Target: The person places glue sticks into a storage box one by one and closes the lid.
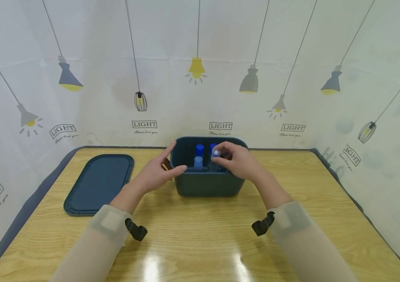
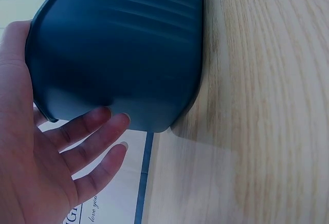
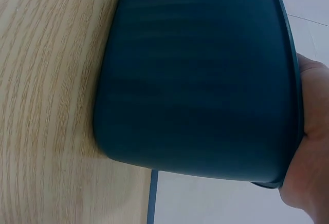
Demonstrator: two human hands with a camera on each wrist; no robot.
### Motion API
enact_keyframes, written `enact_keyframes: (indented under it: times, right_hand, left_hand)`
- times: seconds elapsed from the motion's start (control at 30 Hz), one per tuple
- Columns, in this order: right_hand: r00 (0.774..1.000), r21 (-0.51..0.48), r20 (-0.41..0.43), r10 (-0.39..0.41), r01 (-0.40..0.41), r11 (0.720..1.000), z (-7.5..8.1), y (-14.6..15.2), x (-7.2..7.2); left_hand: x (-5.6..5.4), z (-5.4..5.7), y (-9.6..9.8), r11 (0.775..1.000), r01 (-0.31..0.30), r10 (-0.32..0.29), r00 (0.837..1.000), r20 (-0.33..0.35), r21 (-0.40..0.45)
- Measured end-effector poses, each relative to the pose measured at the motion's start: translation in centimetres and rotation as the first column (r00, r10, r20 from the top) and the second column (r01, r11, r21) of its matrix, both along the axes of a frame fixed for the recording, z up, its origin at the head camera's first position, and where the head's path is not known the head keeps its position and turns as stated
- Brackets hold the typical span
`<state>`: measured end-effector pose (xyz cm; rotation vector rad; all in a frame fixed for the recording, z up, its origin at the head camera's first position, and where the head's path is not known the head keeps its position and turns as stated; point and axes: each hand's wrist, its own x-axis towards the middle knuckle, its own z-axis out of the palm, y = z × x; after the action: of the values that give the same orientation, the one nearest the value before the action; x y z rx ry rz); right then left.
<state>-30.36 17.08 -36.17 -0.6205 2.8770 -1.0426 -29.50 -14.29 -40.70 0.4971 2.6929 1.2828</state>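
Observation:
A dark teal plastic bin (image 1: 207, 185) stands on the table in the head view. Inside it are several small bottles, among them a dark-blue-capped bottle (image 1: 200, 149) and one with a paler blue top (image 1: 198, 162). My left hand (image 1: 153, 172) rests against the bin's left end, thumb over the front rim and index finger along the far side; in the left wrist view its other fingers (image 2: 97, 142) lie loosely by the end wall. With thumb and fingertips, my right hand (image 1: 239, 158) pinches a clear-topped bottle (image 1: 215, 153) within the bin. In the right wrist view the bin wall hides those fingertips.
A flat dark teal lid (image 1: 100, 184) lies on the wooden table (image 1: 200, 235) left of the bin. Close behind the bin, at the table's far edge, hangs a pale curtain (image 1: 171, 78) printed with lamps.

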Motion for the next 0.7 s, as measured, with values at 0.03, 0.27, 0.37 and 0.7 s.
enact_keyframes:
  times: [0.03, 0.27, 0.37, 0.7]
  right_hand:
    - [1.0, 0.009, 0.003, -0.004, 0.004, 1.0, 0.02, -0.06, -0.02]
    - [0.998, 0.045, 0.066, -0.002, -0.001, 0.999, -0.03, -0.32, -0.35]
    - [0.996, 0.05, 0.084, 0.003, -0.008, 0.999, 0.03, -0.43, -0.35]
    - [0.996, 0.084, 0.085, -0.012, 0.005, 0.996, 0.19, -0.63, -0.24]
  left_hand:
    - [0.0, 0.0, -0.02, 1.0, 0.001, -0.001, 1.0, 0.0, 0.001]
    - [-0.02, -0.1, -0.2, 1.0, -0.001, 0.001, 1.0, 0.007, 0.003]
    - [-0.04, -0.15, -0.22, 1.0, -0.001, 0.001, 1.0, 0.008, 0.002]
    - [-0.11, -0.08, -0.1, 1.0, 0.004, -0.004, 1.0, 0.011, 0.0]
